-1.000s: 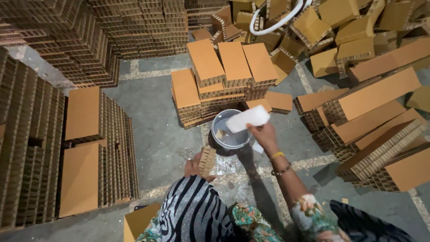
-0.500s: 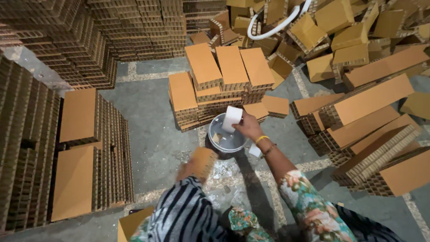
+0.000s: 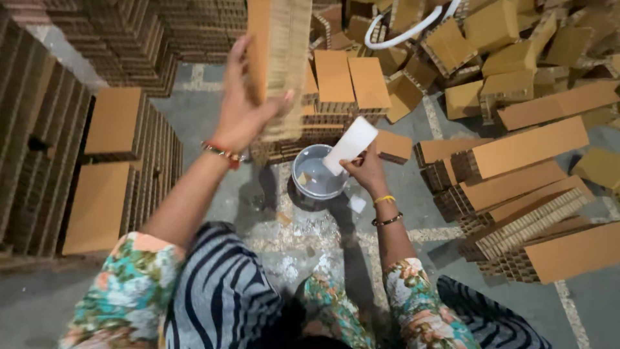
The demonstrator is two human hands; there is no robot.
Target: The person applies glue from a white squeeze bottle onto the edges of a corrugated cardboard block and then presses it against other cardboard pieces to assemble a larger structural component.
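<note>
My left hand [image 3: 242, 110] is raised high and grips a tall honeycomb cardboard block [image 3: 279, 64] held upright, its brown face to the left and its ribbed edge toward me. My right hand [image 3: 367, 171] holds a white flat applicator [image 3: 349, 145], its lower end dipped over a round grey bowl [image 3: 316, 173] of pale liquid that stands on the concrete floor in front of my knees. White splashes mark the floor around the bowl.
A low stack of cardboard blocks [image 3: 352, 81] stands just behind the bowl. Long cardboard blocks [image 3: 526, 187] lie piled at the right, a loose heap [image 3: 516, 45] at the back right. Tall stacks [image 3: 103, 161] line the left; a white hose [image 3: 413, 26] loops at the top.
My left hand has lifted the cardboard block from near the floor up to head height. My right hand has lowered the white applicator into the bowl.
</note>
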